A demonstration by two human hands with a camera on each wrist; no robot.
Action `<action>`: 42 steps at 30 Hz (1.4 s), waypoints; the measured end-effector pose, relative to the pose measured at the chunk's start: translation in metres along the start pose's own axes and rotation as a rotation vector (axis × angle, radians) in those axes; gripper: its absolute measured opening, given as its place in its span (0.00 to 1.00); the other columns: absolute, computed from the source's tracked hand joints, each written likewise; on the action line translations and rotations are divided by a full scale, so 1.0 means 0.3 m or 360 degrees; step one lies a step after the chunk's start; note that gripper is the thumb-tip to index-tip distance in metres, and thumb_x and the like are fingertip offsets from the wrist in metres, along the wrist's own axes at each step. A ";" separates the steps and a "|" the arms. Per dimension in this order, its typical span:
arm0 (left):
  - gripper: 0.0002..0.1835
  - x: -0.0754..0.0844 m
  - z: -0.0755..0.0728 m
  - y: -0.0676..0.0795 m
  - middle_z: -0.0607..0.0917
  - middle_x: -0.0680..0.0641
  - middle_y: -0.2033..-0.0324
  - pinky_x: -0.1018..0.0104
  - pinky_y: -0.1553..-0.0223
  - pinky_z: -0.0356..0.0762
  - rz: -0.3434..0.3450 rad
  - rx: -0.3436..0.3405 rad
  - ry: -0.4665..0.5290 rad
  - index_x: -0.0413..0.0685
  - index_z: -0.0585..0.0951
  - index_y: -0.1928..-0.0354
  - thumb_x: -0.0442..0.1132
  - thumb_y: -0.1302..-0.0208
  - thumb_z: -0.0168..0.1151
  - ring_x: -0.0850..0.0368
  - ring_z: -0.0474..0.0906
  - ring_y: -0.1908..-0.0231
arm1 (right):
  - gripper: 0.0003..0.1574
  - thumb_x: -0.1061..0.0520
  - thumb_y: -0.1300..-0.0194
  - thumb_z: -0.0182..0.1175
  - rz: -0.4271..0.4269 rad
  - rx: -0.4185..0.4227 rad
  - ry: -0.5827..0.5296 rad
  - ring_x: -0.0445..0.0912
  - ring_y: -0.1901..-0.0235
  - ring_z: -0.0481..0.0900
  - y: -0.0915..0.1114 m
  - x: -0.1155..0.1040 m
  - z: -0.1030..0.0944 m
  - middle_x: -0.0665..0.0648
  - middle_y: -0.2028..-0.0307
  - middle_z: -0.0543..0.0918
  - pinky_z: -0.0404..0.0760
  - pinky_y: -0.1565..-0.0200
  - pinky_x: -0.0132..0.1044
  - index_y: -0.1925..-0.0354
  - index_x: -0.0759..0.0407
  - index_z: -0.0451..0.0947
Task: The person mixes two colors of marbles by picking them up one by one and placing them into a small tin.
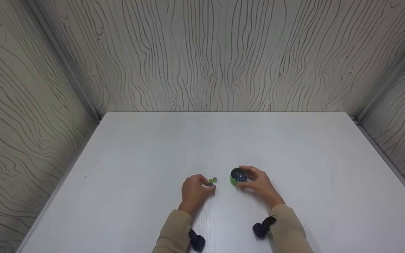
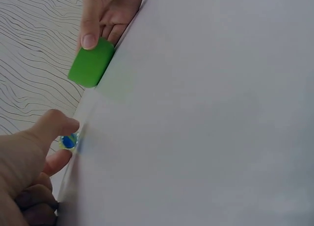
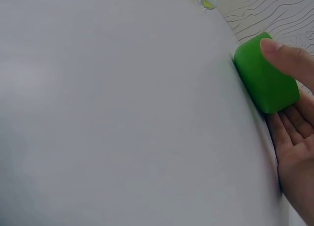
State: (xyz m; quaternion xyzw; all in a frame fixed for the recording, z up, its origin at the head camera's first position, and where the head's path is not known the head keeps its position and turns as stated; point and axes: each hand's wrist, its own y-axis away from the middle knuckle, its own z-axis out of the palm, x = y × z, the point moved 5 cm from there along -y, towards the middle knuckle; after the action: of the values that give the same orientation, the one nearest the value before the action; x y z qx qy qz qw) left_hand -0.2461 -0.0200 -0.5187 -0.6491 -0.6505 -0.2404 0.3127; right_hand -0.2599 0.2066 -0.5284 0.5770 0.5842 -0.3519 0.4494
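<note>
My left hand (image 1: 196, 191) is low over the table, with thumb and a finger pinching a blue marble (image 2: 68, 140). Two greenish marbles (image 1: 212, 180) lie right beside those fingertips. In the left wrist view the pinched marble partly hides what is behind it. A short, round green cup (image 1: 236, 182) stands to the right, tilted a little so its opening shows in the head view. Several dark blue, glassy marbles (image 1: 239, 174) lie inside. My right hand (image 1: 259, 183) grips the cup from its right side, the thumb (image 3: 287, 59) along the green wall and the other fingers behind.
The white table (image 1: 135, 151) stretches out around both hands. Wood-grain patterned panels (image 1: 202, 56) rise behind it and at both sides. Dark wrist devices (image 1: 261, 229) hang by both sleeves, close over the table.
</note>
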 end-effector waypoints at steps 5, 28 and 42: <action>0.07 -0.006 -0.003 0.003 0.87 0.47 0.70 0.61 0.60 0.78 -0.0030 -0.0016 0.0020 0.47 0.84 0.74 0.41 0.54 0.71 0.59 0.78 0.69 | 0.41 0.59 0.51 0.73 -0.0005 -0.0008 -0.0005 0.59 0.34 0.70 0.000 -0.001 0.002 0.63 0.36 0.74 0.64 0.31 0.52 0.38 0.58 0.72; 0.07 -0.099 -0.112 -0.046 0.88 0.43 0.65 0.56 0.60 0.80 -0.0042 0.0095 0.0078 0.43 0.85 0.70 0.35 0.55 0.69 0.47 0.85 0.60 | 0.43 0.59 0.50 0.73 -0.0045 -0.0070 -0.0105 0.61 0.34 0.70 -0.003 0.004 0.010 0.67 0.36 0.73 0.67 0.33 0.50 0.37 0.64 0.69; 0.08 -0.107 -0.114 -0.097 0.88 0.44 0.61 0.53 0.54 0.77 -0.0098 -0.0084 0.0046 0.46 0.86 0.67 0.39 0.50 0.70 0.49 0.83 0.57 | 0.42 0.59 0.50 0.73 -0.0074 -0.0068 -0.0087 0.61 0.34 0.70 0.002 0.001 0.002 0.67 0.36 0.73 0.65 0.32 0.51 0.38 0.64 0.70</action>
State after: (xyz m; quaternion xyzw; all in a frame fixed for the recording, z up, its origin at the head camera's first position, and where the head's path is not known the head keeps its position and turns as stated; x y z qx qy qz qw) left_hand -0.2730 -0.0680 -0.5154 -0.6333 -0.6590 -0.2763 0.2973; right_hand -0.2590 0.2061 -0.5290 0.5436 0.5924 -0.3654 0.4691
